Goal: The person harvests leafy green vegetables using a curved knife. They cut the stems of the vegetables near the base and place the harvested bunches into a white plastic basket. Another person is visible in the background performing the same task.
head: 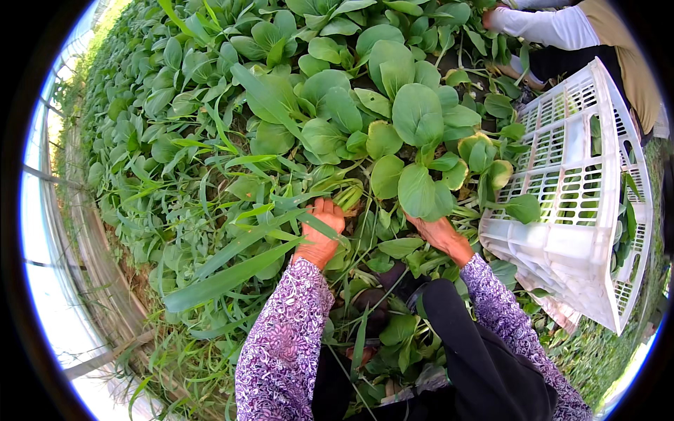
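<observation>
My left hand (322,231) is closed at the base of a leafy green plant (348,196) with pale green stems, low among the leaves; a broad grass blade crosses over its back. What its fingertips grip is partly hidden. My right hand (438,234) reaches under the rounded leaves of another leafy green (417,194), right of the left hand; its fingers are hidden by the leaves. Both sleeves are purple with a floral print. Dense leafy greens (326,100) grow ahead of both hands.
A white slatted plastic crate (558,226) holding greens stands tilted at the right. Beyond it, at the upper right, a person in white sleeves (545,27) reaches into the plants. Long grass blades (231,276) lie at the left, and a greenhouse wall (50,252) runs along the left edge.
</observation>
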The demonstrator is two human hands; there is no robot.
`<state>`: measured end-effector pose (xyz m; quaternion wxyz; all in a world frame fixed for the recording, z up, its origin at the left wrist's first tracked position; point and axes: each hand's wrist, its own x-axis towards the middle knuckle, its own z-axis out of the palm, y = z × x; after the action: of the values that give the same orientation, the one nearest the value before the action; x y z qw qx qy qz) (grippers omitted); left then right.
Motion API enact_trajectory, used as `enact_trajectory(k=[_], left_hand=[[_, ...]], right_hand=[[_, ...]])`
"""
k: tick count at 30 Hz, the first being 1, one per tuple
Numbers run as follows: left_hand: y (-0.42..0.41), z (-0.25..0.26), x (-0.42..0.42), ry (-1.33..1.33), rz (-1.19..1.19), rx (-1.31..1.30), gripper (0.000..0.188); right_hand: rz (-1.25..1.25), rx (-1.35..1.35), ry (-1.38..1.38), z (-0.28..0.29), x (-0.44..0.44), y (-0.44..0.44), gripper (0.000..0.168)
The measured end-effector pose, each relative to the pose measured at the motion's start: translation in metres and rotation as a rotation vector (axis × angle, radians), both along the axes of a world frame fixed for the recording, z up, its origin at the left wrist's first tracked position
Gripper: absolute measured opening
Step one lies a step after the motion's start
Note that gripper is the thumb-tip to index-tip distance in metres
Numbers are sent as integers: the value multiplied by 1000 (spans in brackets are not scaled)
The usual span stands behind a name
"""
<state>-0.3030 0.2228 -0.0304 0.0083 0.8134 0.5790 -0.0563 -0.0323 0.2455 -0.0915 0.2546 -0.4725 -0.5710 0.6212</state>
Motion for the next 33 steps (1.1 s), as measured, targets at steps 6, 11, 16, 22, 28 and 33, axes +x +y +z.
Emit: enact_trajectory(k=[6,11,16,22,28,33], left_hand=[[7,30,-20,127,-81,-104,29],[7,2,-6,155,-143,85,33],[6,53,29,293,-220,-275,28],[21,59,16,330,-316,-198,9],[34,28,16,585,-619,-206,10],[36,42,0,495,-667,-237,10]], right_hand=[[-34,106,-235,75,-7,-6,25],[65,30,-243,95,-20,-11,24],[69,-21,-245,112,-2,-16,33],[12,-144,-73,133,8,-24,29],[-16,-229,-19,139,9,-21,29],[5,-208,-24,133,20,-24,30]])
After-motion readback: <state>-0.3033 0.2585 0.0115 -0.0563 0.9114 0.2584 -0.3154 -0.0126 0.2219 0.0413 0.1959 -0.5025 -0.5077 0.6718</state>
